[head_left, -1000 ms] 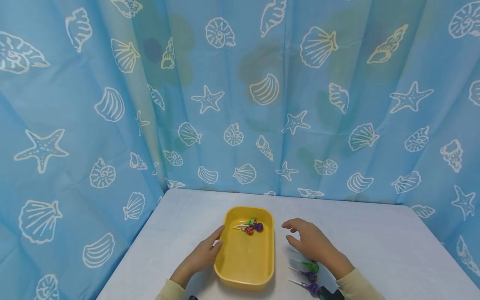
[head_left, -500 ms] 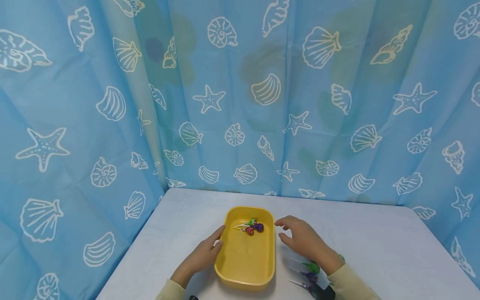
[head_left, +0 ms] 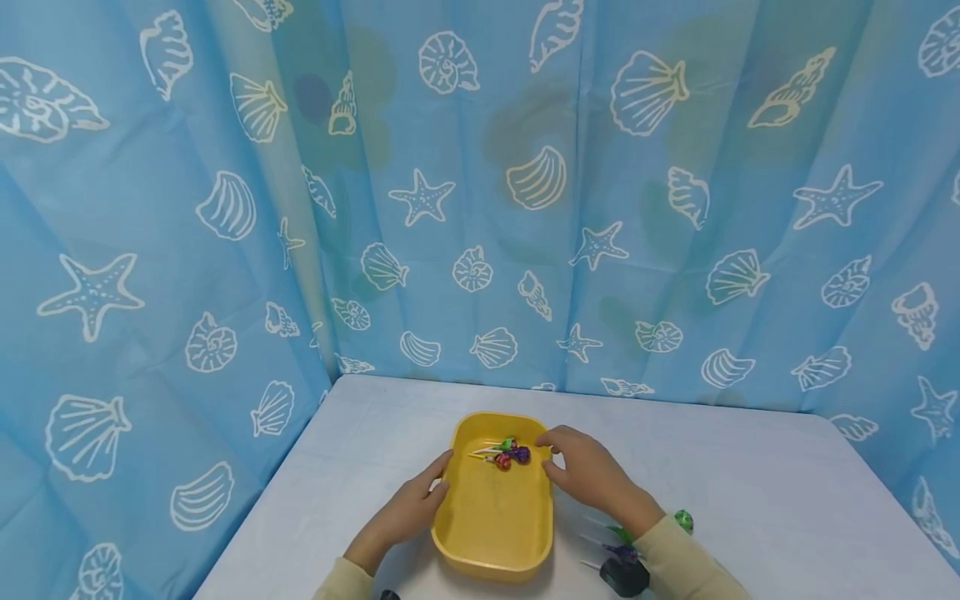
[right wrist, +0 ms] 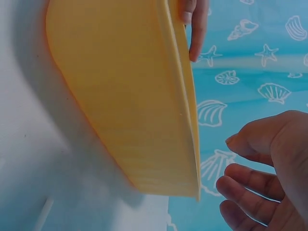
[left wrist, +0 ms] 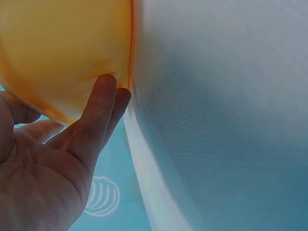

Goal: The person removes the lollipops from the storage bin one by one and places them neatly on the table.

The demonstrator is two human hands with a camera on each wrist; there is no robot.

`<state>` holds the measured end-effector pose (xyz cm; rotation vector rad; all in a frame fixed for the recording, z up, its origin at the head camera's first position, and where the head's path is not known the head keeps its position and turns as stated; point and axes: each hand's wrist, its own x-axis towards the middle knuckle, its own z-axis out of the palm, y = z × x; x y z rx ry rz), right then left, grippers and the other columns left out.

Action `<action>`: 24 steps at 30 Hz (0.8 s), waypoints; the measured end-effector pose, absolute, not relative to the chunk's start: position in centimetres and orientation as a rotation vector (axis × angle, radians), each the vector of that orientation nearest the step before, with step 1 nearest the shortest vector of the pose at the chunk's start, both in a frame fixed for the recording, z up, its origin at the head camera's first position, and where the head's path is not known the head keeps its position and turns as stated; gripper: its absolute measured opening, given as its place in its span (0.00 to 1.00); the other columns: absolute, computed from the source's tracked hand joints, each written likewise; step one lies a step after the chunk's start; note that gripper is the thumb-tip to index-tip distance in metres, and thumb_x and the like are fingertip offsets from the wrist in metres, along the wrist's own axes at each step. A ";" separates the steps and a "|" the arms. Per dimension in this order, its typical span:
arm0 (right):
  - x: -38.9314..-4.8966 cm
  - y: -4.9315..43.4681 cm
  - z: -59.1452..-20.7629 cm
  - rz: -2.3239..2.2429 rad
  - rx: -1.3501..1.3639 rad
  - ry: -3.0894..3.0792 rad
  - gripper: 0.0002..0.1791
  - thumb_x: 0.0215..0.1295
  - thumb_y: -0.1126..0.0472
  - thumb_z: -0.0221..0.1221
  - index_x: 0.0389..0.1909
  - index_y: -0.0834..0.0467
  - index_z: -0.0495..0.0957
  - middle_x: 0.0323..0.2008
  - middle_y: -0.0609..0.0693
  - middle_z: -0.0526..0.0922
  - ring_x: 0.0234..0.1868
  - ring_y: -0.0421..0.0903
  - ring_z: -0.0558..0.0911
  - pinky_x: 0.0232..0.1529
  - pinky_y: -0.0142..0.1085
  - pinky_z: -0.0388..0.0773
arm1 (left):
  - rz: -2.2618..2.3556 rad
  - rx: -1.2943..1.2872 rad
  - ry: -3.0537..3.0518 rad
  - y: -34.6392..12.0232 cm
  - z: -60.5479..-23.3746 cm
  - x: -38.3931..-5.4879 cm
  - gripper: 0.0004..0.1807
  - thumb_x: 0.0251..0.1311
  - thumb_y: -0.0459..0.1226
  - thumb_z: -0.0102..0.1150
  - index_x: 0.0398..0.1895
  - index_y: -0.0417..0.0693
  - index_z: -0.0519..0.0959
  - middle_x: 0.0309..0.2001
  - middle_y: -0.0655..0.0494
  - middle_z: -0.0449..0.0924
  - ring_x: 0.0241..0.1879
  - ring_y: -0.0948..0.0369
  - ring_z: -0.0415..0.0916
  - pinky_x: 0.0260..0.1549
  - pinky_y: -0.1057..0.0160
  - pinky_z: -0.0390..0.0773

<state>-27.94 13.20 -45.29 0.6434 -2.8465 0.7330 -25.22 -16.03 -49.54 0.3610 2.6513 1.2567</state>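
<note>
A yellow tray [head_left: 491, 533] stands on the white table, with several lollipops [head_left: 517, 454] in green, purple and red wrappers near its far end. My left hand [head_left: 408, 504] lies along the tray's left side. In the left wrist view its fingers [left wrist: 98, 103] are straight against the outer wall. My right hand [head_left: 588, 471] is over the tray's right rim, its fingers slightly bent and holding nothing. The right wrist view shows that hand [right wrist: 260, 178] beside the rim, with a gap between thumb and fingers.
More lollipops lie right of the tray, partly under my right forearm: a green one [head_left: 683, 522] and a purple one [head_left: 621, 552] among them. A black device [head_left: 624, 577] sits at the right wrist. A blue shell-patterned curtain [head_left: 480, 208] hangs behind the white table [head_left: 750, 483].
My right hand has moved left from above the lollipops on the table to the tray's right rim. The left hand stays against the tray's side.
</note>
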 end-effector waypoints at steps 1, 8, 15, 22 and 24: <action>-28.0 13.0 -45.3 0.731 0.642 -2.853 0.15 0.63 0.61 0.68 0.51 0.55 0.84 0.48 0.51 0.84 0.46 0.49 0.83 0.53 0.45 0.84 | 1.256 0.365 2.654 -16.0 -49.6 -25.2 0.29 0.79 0.39 0.43 0.80 0.45 0.57 0.75 0.41 0.62 0.73 0.40 0.60 0.68 0.35 0.62; -28.6 11.8 -45.5 0.749 0.679 -2.911 0.16 0.63 0.63 0.68 0.51 0.59 0.83 0.49 0.54 0.83 0.47 0.51 0.83 0.52 0.47 0.84 | 1.252 0.378 2.660 -16.1 -49.5 -25.2 0.29 0.79 0.39 0.43 0.79 0.45 0.58 0.75 0.40 0.62 0.73 0.40 0.60 0.68 0.36 0.61; -29.1 10.5 -45.8 0.722 0.782 -2.914 0.16 0.61 0.65 0.68 0.50 0.61 0.83 0.48 0.55 0.84 0.50 0.52 0.83 0.57 0.51 0.81 | 1.245 0.342 2.659 -16.0 -49.6 -25.2 0.29 0.79 0.40 0.43 0.80 0.47 0.58 0.75 0.42 0.62 0.73 0.42 0.59 0.69 0.37 0.61; -29.5 9.4 -46.1 0.594 0.804 -2.938 0.15 0.60 0.65 0.70 0.48 0.60 0.84 0.43 0.52 0.82 0.45 0.49 0.82 0.55 0.48 0.82 | 1.249 0.345 2.660 -16.0 -49.6 -25.2 0.29 0.79 0.40 0.43 0.80 0.47 0.58 0.75 0.43 0.62 0.73 0.41 0.60 0.69 0.36 0.61; -29.7 9.1 -46.3 0.535 0.794 -2.943 0.14 0.59 0.66 0.70 0.47 0.60 0.84 0.40 0.50 0.81 0.41 0.47 0.82 0.52 0.46 0.84 | 1.250 0.346 2.659 -16.0 -49.6 -25.2 0.29 0.79 0.40 0.43 0.80 0.47 0.58 0.75 0.43 0.62 0.73 0.41 0.60 0.69 0.36 0.61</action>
